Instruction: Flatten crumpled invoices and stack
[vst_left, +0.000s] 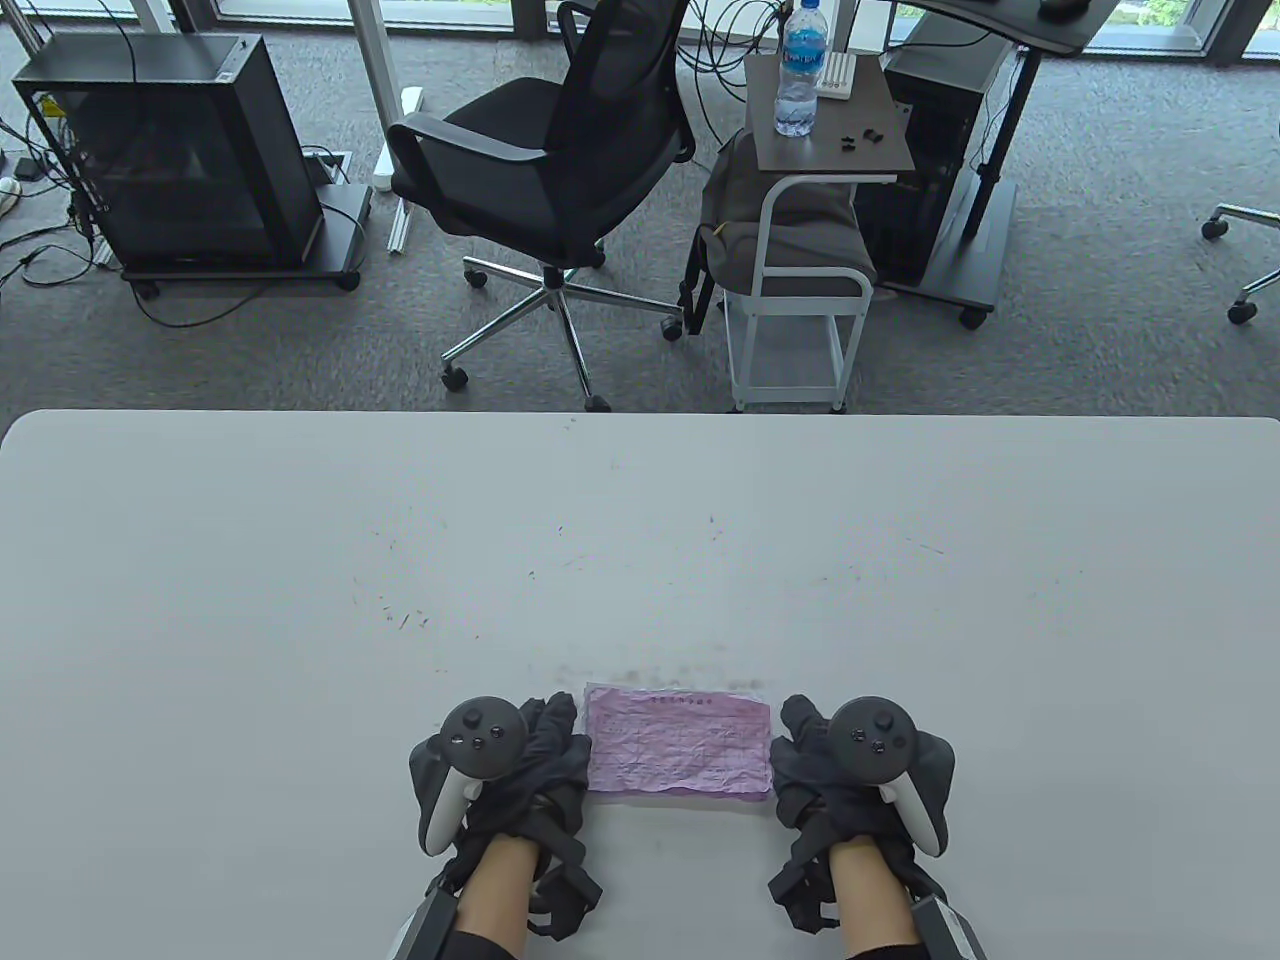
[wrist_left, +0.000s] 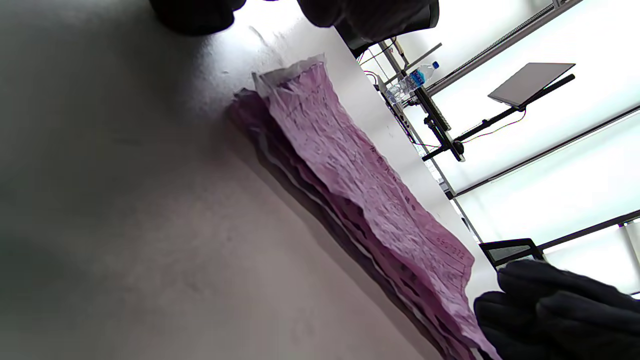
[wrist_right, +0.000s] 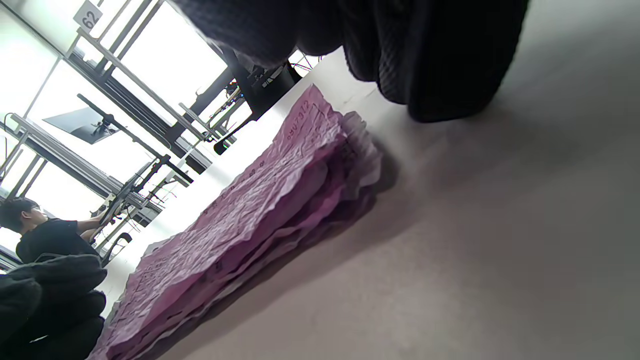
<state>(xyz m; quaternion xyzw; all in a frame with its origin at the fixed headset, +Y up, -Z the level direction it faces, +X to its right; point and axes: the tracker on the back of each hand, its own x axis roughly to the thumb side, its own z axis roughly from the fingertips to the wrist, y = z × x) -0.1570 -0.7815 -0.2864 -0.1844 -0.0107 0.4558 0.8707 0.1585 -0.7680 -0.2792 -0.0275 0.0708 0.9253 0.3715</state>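
A stack of wrinkled pink invoices (vst_left: 678, 742) lies flat on the white table (vst_left: 300, 560) near its front edge. My left hand (vst_left: 548, 745) rests on the table right beside the stack's left edge, holding nothing. My right hand (vst_left: 803, 750) rests right beside the stack's right edge, holding nothing. In the left wrist view the stack (wrist_left: 360, 175) shows several wavy layers, my left fingers (wrist_left: 370, 15) hang just off its near end, and the right hand (wrist_left: 550, 310) sits at its far end. The right wrist view shows the stack (wrist_right: 250, 215), with my right fingers (wrist_right: 430, 65) a small gap from its edge.
Beyond the table's far edge stand a black office chair (vst_left: 560, 150), a white side cart (vst_left: 800, 300) with a water bottle (vst_left: 800, 70), and a black computer case (vst_left: 170, 150) on the carpet. Small dark specks mark the table top.
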